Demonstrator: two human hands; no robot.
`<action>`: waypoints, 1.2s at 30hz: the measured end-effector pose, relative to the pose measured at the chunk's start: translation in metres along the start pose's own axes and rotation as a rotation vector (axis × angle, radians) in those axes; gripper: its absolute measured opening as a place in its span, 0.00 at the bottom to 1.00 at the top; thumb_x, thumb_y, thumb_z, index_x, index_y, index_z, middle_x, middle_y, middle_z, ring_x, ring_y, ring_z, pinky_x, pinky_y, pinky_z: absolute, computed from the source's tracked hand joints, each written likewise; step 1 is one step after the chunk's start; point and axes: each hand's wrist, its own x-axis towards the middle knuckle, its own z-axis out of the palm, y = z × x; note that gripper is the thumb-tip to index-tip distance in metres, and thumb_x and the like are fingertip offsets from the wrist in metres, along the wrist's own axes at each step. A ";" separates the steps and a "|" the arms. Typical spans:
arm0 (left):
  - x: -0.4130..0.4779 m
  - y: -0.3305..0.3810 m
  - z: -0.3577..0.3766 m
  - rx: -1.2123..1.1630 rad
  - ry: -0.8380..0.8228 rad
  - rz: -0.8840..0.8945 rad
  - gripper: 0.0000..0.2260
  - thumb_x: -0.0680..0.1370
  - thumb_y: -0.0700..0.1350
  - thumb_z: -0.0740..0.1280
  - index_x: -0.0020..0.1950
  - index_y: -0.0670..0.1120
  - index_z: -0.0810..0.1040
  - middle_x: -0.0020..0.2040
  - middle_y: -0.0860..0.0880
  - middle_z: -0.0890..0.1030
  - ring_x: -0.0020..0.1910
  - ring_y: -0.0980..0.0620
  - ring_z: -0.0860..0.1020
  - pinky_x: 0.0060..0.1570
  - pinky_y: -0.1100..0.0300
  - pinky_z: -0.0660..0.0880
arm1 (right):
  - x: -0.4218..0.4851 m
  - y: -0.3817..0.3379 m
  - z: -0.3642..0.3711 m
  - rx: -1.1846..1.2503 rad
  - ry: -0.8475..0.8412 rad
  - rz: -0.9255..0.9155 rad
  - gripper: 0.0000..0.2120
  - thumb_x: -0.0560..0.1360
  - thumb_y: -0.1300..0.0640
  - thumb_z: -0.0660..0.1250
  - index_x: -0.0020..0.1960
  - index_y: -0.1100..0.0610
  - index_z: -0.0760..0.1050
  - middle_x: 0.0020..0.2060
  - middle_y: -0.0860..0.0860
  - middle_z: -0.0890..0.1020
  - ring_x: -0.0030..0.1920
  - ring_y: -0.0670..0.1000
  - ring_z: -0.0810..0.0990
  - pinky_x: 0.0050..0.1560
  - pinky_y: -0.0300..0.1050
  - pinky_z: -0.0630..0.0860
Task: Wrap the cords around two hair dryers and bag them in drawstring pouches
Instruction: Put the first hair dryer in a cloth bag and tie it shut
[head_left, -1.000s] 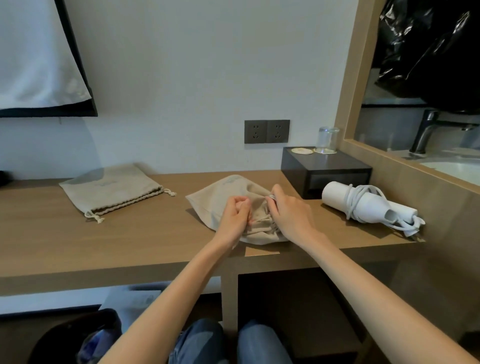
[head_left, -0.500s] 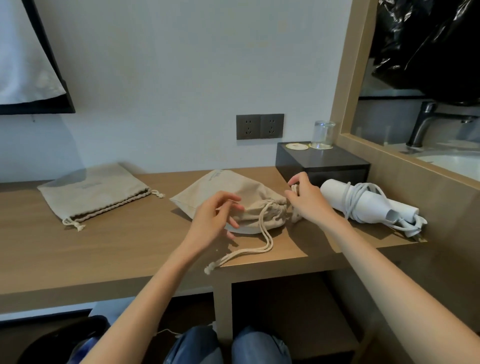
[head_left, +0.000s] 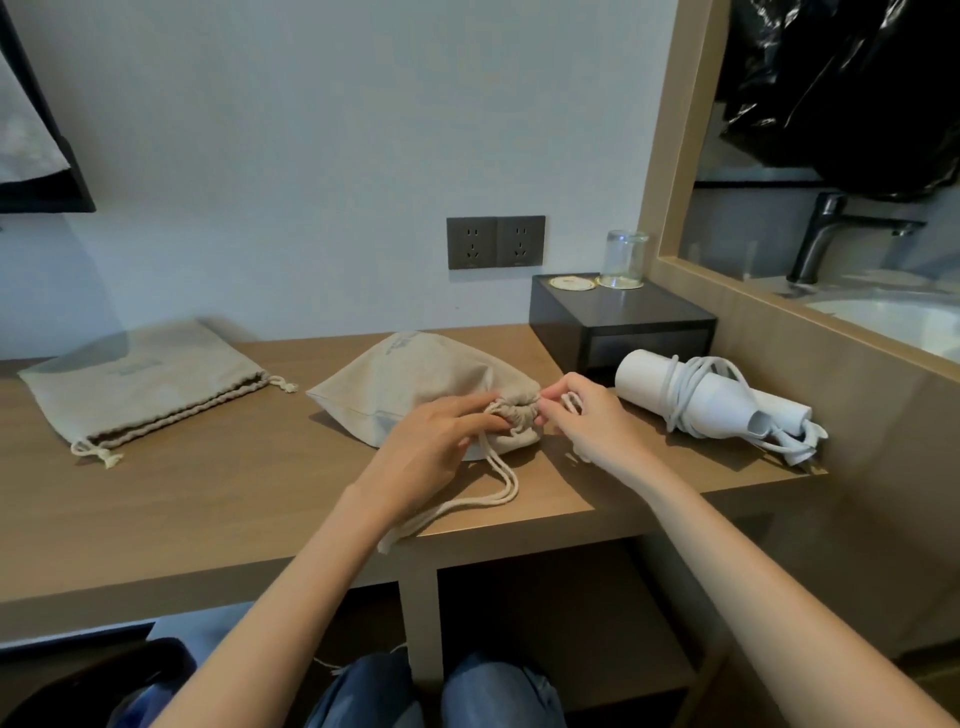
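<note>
A filled beige drawstring pouch (head_left: 415, 382) lies mid-desk with its mouth gathered tight toward the right. My left hand (head_left: 434, 447) holds the gathered neck, fingers laid over it. My right hand (head_left: 584, 421) pinches the cream drawstring (head_left: 571, 401) just right of the neck. The other drawstring loop (head_left: 483, 501) trails toward the desk's front edge. A white hair dryer (head_left: 722, 402) with its cord wound around the body lies to the right, apart from both hands. A flat, empty pouch (head_left: 140, 384) rests at the left.
A black box (head_left: 623, 325) carrying an upturned glass (head_left: 626, 257) and a coaster stands behind the dryer. Wall sockets (head_left: 496, 241) sit above the wooden desk (head_left: 208, 499). A wooden partition (head_left: 831, 374) walls off the right side, with a sink beyond.
My left hand has come down from hovering onto the pouch's gathered neck. My right hand has moved back in close to the neck with the drawstring. The mouth looks more tightly closed.
</note>
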 end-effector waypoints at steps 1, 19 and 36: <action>-0.002 -0.005 0.000 -0.026 0.015 -0.029 0.18 0.72 0.33 0.69 0.58 0.49 0.81 0.67 0.50 0.75 0.62 0.48 0.76 0.58 0.54 0.73 | 0.001 -0.002 0.007 0.014 0.029 -0.014 0.04 0.78 0.53 0.64 0.48 0.53 0.75 0.40 0.46 0.83 0.42 0.43 0.80 0.43 0.41 0.76; 0.003 -0.103 0.021 -0.297 0.059 -0.350 0.09 0.76 0.39 0.69 0.55 0.45 0.76 0.63 0.55 0.75 0.64 0.52 0.75 0.54 0.66 0.70 | 0.055 -0.018 0.058 0.269 0.015 0.019 0.02 0.78 0.59 0.65 0.50 0.54 0.73 0.37 0.54 0.82 0.31 0.46 0.77 0.34 0.41 0.73; 0.029 -0.058 -0.001 -0.715 0.270 -0.625 0.07 0.80 0.52 0.61 0.52 0.54 0.77 0.43 0.54 0.80 0.44 0.55 0.79 0.46 0.49 0.79 | 0.103 -0.042 0.042 0.371 -0.139 -0.164 0.08 0.72 0.60 0.72 0.49 0.49 0.84 0.42 0.50 0.86 0.48 0.52 0.83 0.47 0.44 0.81</action>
